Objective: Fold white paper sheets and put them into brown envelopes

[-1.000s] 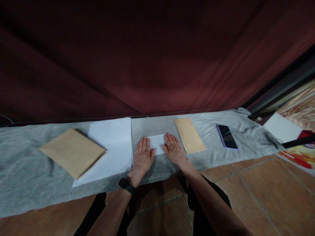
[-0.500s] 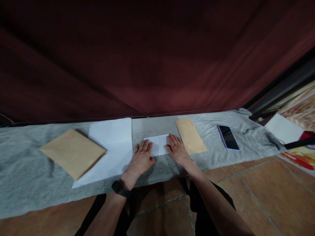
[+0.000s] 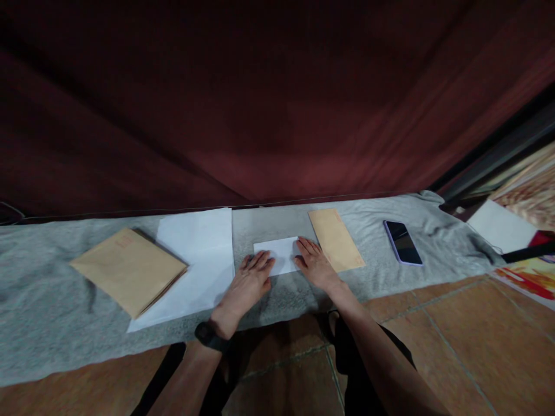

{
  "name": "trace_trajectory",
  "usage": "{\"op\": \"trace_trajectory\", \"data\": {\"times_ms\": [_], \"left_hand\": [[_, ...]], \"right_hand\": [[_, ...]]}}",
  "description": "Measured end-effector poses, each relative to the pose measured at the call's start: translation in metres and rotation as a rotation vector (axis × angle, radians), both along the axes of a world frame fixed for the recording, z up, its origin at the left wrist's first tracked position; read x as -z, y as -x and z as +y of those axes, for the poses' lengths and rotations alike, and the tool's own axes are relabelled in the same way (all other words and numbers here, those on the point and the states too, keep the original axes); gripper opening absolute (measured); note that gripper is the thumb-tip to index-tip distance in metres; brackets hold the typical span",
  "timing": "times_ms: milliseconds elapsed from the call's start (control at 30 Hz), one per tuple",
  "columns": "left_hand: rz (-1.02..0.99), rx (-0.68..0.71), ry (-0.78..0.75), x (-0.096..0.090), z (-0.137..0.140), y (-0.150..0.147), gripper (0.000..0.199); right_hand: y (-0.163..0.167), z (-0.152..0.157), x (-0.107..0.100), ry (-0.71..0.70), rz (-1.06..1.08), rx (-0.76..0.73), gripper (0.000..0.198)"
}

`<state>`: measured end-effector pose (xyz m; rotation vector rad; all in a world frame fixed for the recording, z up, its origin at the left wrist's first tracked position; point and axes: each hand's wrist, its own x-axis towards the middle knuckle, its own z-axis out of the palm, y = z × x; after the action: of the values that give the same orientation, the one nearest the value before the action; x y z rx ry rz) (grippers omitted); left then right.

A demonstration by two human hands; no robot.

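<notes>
A small folded white paper (image 3: 284,249) lies flat on the grey cloth in front of me. The fingers of my left hand (image 3: 250,281) rest flat on its left end. My right hand (image 3: 317,266) lies on its right end, fingers stretched out and pointing away from me. Just right of that hand is a single brown envelope (image 3: 339,240), flat on the cloth. On my left, larger sheets of white paper (image 3: 202,260) are spread out, and a stack of brown envelopes (image 3: 130,268) partly covers them.
A phone in a purple case (image 3: 403,242) sits on the grey cloth (image 3: 39,289) at the right. Behind the cloth hangs a dark red curtain (image 3: 269,115). Brown floor tiles (image 3: 455,329) show below the front edge. Printed sheets (image 3: 531,283) are at the far right.
My left hand has slid slightly toward me and to the right along the folded paper's left end. The right hand has barely moved, and the paper stays in place.
</notes>
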<state>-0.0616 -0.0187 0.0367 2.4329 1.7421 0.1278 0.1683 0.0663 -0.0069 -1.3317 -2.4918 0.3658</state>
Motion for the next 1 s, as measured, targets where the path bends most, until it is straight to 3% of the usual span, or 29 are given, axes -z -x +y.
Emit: {"op": "trace_trajectory", "data": {"times_ms": [233, 433, 667, 800, 900, 1000], "left_hand": [[0.014, -0.029, 0.018, -0.011, 0.003, -0.012, 0.052], [0.035, -0.002, 0.007, -0.008, 0.003, -0.012, 0.048], [0.005, -0.011, -0.096, -0.007, 0.003, -0.017, 0.042], [-0.181, -0.06, -0.164, -0.017, 0.01, -0.006, 0.032], [-0.457, -0.238, -0.21, -0.024, 0.013, 0.002, 0.024], [-0.801, -0.436, -0.15, -0.03, 0.016, 0.006, 0.029]], "right_hand": [[0.0, 0.002, 0.001, -0.025, -0.019, -0.002, 0.052], [-0.002, 0.003, -0.002, -0.024, -0.024, -0.013, 0.051], [0.0, 0.004, -0.008, 0.072, 0.122, 0.0, 0.051], [-0.002, 0.006, -0.026, 0.261, 0.427, 0.068, 0.059], [-0.007, 0.003, -0.044, 0.46, 0.723, 0.046, 0.06], [-0.01, 0.0, -0.054, 0.576, 0.948, 0.03, 0.058]]}}
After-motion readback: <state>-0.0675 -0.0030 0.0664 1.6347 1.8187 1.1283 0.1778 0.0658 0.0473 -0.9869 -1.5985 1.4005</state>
